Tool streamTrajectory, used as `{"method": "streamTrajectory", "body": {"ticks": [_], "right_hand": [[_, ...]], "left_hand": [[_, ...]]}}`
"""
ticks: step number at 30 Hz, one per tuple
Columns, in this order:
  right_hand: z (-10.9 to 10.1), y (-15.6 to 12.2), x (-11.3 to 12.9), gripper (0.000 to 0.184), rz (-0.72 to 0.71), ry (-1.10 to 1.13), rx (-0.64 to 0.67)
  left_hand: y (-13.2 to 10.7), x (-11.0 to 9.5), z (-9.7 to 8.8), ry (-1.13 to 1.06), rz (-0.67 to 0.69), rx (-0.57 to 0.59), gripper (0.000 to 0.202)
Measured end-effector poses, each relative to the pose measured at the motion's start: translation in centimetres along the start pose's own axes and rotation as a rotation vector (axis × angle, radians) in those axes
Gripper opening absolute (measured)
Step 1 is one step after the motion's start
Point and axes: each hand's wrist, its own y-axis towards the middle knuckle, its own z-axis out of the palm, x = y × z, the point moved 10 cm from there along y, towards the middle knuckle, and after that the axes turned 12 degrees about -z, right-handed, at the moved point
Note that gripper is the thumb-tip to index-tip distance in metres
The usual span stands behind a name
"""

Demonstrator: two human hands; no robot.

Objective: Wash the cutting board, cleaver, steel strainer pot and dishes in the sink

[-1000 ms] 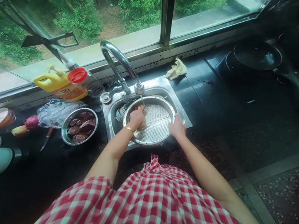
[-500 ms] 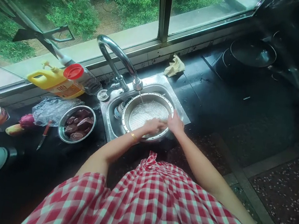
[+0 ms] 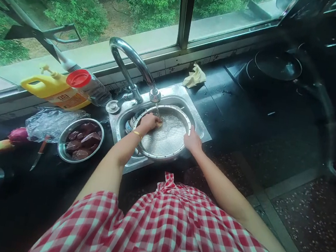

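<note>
A round metal steamer tray (image 3: 168, 145) with a patterned base and studded rim rests tilted over the sink (image 3: 203, 133). My right hand (image 3: 193, 141) grips its right rim, thumb on top. Inside the tray's upper left part is my left hand (image 3: 150, 122), its fingers curled inward close to the thin stream of water. A small tan patch shows at those fingertips, too small to name. The curved chrome faucet (image 3: 136, 60) runs above, with its spout (image 3: 155, 95) over the tray. Partly hidden behind the tray, a labelled container (image 3: 130, 123) sits in the sink.
Left of the sink stands a metal bowl (image 3: 98, 149) of dark red meat pieces, near a knife (image 3: 39, 155), plastic bag (image 3: 51, 124) and yellow jug (image 3: 45, 88). A red-lidded jar (image 3: 96, 89) leans by the window. Right are a crumpled cloth (image 3: 195, 76) and dark pan (image 3: 276, 66).
My left hand has moved from the tray's near right side to its upper left, by the water stream. My right hand still holds the right rim, and the tray shifted slightly.
</note>
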Motion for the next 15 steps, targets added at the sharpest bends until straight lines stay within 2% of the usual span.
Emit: {"method": "streamTrajectory", "body": {"ticks": [2,4,7,9,10,12,13,15], "right_hand": [[0.0,0.1,-0.1,0.061,-0.001,-0.001,-0.005],[0.0,0.2,-0.2,0.061,-0.001,0.001,-0.012],[-0.3,0.3,-0.5,0.06,0.002,0.006,-0.028],[-0.5,0.4,-0.7,0.057,0.006,0.021,-0.045],[-0.6,0.4,-0.8,0.055,0.009,0.034,-0.051],[-0.6,0.4,-1.0,0.054,0.021,0.059,-0.05],[-0.6,0.5,-1.0,0.053,0.03,0.066,-0.043],[-0.4,0.5,-1.2,0.054,0.046,0.068,-0.024]], "left_hand": [[0.6,-2.1,-0.1,-0.051,-0.036,-0.099,0.035],[0.5,-5.3,0.6,-0.099,-0.009,-0.112,0.037],[-1.2,-10.7,2.1,-0.165,0.125,-0.04,0.037],[-3.3,-12.9,3.2,-0.184,0.225,0.061,0.04],[-4.5,-13.5,3.9,-0.184,0.276,0.129,0.042],[-7.3,-13.2,5.3,-0.18,0.387,0.297,0.047],[-8.6,-12.5,6.0,-0.183,0.438,0.388,0.049],[-10.5,-9.8,7.1,-0.175,0.469,0.581,0.048]]}}
